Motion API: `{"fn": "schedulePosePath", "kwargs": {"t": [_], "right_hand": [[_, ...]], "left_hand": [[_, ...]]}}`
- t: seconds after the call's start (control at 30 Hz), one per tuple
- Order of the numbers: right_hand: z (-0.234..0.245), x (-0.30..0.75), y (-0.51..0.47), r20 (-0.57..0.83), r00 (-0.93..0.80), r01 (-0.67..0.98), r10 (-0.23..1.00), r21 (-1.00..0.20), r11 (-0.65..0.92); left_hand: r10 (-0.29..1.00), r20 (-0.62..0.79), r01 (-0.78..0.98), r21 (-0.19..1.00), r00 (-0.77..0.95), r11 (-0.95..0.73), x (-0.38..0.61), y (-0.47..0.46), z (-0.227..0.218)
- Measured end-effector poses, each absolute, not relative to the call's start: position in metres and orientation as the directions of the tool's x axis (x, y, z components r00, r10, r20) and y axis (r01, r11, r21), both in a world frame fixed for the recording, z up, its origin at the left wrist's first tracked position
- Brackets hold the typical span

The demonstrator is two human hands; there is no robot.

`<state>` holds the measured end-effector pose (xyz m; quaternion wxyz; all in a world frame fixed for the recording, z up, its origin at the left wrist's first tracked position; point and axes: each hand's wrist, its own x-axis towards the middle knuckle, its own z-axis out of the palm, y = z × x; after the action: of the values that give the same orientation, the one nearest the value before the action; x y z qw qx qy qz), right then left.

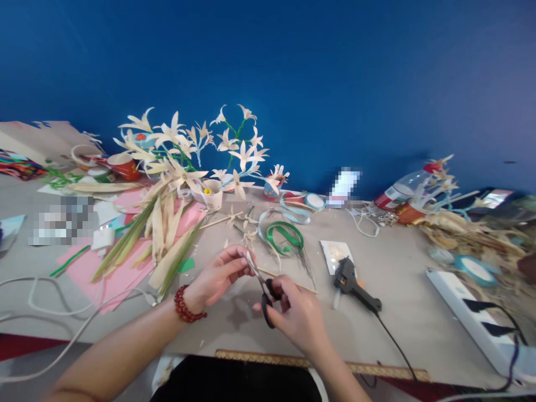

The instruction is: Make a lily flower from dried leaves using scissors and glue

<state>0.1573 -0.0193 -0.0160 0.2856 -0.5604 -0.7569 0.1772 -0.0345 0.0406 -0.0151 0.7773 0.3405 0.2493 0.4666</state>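
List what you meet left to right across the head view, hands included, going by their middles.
White charger → left hand → scissors → right hand → glue gun → power strip.

We are in a craft workspace, as the glue gun, scissors, green ribbon, pale husks and artificial flowers show.

Gap between right hand and glue gun (cord trailing); husks obstruct left; far-right pile perhaps impassable.
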Motion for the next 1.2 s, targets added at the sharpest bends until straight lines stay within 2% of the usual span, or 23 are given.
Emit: {"fn": "schedulePosePath", "kwargs": {"t": [0.53,0.8,0.9,1.03,1.1,1.2], "right_hand": [[-0.023,0.159,-0.017,0.198,-0.214,0.691,0.957,-0.662,0.292],[-0.028,0.167,-0.011,0.086,-0.110,0.526,0.990,-0.840,0.131],[-0.032,0.178,-0.012,0.044,-0.089,0.635,0.995,-0.767,0.091],[-0.043,0.190,-0.019,0.066,-0.093,0.847,0.993,-0.519,0.114],[-0.048,0.192,-0.025,0.061,-0.126,0.892,0.990,-0.429,0.140],[-0.051,0.190,-0.031,0.026,-0.174,0.908,0.984,-0.383,0.170]], "left_hand": [[0.894,-0.080,-0.554,0.759,0.440,0.341,-0.035,0.042,-0.016],[0.912,-0.036,-0.458,0.856,0.409,0.240,-0.037,0.040,-0.015],[0.929,-0.026,-0.365,0.915,0.368,0.171,-0.037,0.041,-0.017],[0.945,-0.068,-0.212,0.967,0.321,0.142,-0.039,0.047,-0.020],[0.956,-0.071,-0.138,0.984,0.285,0.115,-0.042,0.053,-0.019],[0.975,-0.041,-0.017,0.999,0.218,0.046,-0.054,0.066,-0.016]]}}
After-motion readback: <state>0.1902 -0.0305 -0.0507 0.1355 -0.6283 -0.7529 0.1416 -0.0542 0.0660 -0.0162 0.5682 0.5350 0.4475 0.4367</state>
